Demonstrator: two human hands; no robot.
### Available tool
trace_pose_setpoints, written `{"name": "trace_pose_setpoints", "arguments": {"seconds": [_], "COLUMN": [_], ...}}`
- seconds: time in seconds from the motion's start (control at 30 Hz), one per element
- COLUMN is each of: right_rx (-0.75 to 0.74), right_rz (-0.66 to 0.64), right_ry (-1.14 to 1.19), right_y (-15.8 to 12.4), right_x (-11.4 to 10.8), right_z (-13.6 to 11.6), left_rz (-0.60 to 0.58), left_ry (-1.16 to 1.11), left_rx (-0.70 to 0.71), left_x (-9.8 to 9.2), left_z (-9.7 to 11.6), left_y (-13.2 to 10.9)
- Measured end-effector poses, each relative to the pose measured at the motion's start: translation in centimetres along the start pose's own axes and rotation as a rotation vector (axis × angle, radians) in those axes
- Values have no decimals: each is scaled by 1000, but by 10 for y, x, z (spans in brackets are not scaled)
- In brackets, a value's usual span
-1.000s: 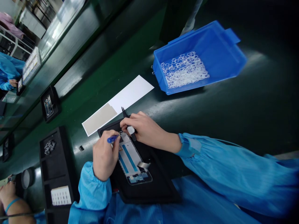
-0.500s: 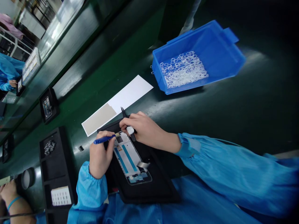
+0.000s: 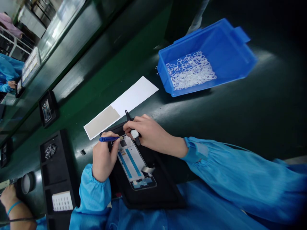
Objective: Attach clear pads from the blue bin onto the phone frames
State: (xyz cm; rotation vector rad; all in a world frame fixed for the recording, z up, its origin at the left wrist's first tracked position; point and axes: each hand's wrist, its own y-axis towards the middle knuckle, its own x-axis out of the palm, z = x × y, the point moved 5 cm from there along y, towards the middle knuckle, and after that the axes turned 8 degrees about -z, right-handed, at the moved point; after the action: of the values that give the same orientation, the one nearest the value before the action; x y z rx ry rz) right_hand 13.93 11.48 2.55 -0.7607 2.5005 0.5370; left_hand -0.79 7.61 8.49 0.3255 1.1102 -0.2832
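Note:
An opened phone body (image 3: 134, 163) with two blue strips lies in a black tray (image 3: 165, 191) in front of me. My left hand (image 3: 105, 158) is closed on a blue pen-like tool (image 3: 108, 139), its pale tip at the phone's upper end. Black tweezers (image 3: 127, 115) are gripped in my right hand (image 3: 150, 132), their points directed away from the phone. That hand's fingertips are at the phone's top edge; whether they touch it is hidden. A silvery flap (image 3: 148, 169) sticks up near the phone's lower end.
Beyond the tray lies a white card (image 3: 134, 92). A blue bin (image 3: 230, 54) holds many small white frames. At left stand a black compartment tray (image 3: 53, 174) and another tray with a phone (image 3: 46, 110). Co-workers' hands (image 3: 11, 195) show at the left.
My left hand has tilted the blue tool nearer to level, with its tip still at the phone's upper end. My right hand has hardly moved.

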Motion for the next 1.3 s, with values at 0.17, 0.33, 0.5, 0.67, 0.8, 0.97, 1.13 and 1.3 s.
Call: {"name": "trace_pose_setpoints", "arguments": {"seconds": [0.17,0.33,0.5,0.67,0.8,0.97,1.13,1.3], "right_rx": [-45,-38,-19,-47,1,21,18,15], "right_rz": [38,23,10,27,-13,-35,-30,-27], "right_ry": [16,10,-10,9,-8,-24,-25,-17], "right_y": [-1,-1,0,-1,0,1,1,1], "right_x": [0,-1,-1,-1,-1,-2,-1,-1], "right_z": [-1,-2,-1,0,0,-2,-2,-1], "left_rz": [-18,14,55,111,112,107,95,96], "left_ry": [37,-75,-226,-106,-71,-56,-53,-53], "left_rx": [62,-36,-158,-41,-1,22,30,40], "left_x": [5,4,5,-1,-2,0,1,2], "left_z": [6,-7,-24,-8,-1,0,3,3], "left_y": [-4,-6,-12,-13,-13,-12,-10,-11]}}
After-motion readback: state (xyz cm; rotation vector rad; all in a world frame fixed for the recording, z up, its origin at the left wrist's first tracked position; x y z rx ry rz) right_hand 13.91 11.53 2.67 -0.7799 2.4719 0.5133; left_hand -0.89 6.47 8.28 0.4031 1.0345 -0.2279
